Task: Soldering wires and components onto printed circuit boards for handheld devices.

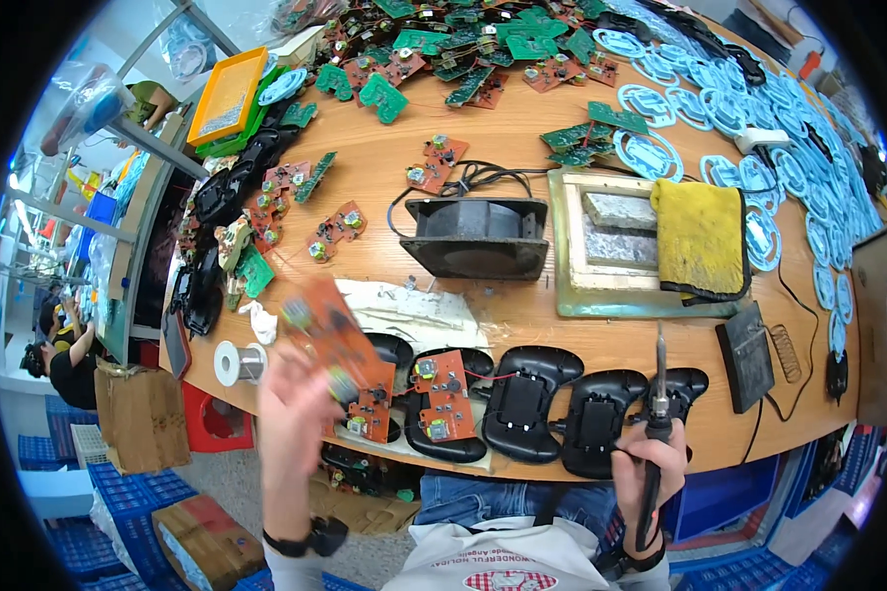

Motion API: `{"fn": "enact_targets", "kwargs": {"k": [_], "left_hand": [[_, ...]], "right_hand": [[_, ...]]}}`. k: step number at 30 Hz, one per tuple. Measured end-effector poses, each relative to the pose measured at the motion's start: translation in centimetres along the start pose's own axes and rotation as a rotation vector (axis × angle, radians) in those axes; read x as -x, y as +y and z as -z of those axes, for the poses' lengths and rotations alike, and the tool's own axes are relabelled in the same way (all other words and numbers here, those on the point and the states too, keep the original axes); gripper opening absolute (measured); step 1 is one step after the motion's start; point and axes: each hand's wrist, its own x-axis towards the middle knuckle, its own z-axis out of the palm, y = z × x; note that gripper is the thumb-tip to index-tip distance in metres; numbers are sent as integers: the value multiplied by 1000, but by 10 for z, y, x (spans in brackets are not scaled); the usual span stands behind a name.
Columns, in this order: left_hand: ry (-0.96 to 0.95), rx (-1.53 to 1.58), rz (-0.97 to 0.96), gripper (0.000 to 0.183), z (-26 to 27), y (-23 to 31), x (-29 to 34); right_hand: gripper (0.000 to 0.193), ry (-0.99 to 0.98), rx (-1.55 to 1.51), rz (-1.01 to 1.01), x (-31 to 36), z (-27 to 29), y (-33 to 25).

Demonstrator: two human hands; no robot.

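Observation:
My left hand (296, 399), smeared by motion, grips an orange-brown circuit board (330, 330) raised above the near left of the table. Below it, another orange board (373, 392) partly covers a black game controller shell. To its right, an orange circuit board (443, 389) lies on a second shell, and a red wire runs from it to an open black controller shell (528, 394). More shells lie in the row, such as a black one (599, 426) nearer my right hand (650, 463). That hand is closed around a soldering iron (659, 406), its tip pointing up and away.
A black fan (478, 236) stands mid-table beside a framed tray (565, 286) with a yellow cloth (700, 241). At right is an iron stand (744, 357) with a coil. Circuit boards (522, 39) pile up at the back; blue plastic rings (759, 108) crowd the right. A solder spool (237, 362) sits left.

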Motion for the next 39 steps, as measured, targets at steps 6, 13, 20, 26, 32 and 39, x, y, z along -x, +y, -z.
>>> {"fn": "enact_targets", "kwargs": {"k": [6, 13, 20, 26, 32, 39], "left_hand": [[-381, 135, 357, 34, -62, -32, 65], [-611, 62, 356, 32, -100, -61, 71], [-499, -648, 10, 31, -98, -41, 63], [-264, -965, -541, 23, -117, -31, 26], [-300, -1106, -684, 20, -150, -57, -12], [-652, -376, -254, 13, -158, -58, 1]], "right_hand": [[38, -98, -96, 62, -24, -15, -18], [38, 49, -23, 8, -22, -19, -4], [35, 21, -64, -70, -7, -19, 10], [35, -6, -113, -50, 0, -20, 9], [39, -20, -104, -42, 6, -21, 13], [44, -8, -65, -62, 9, -13, 19]]}}
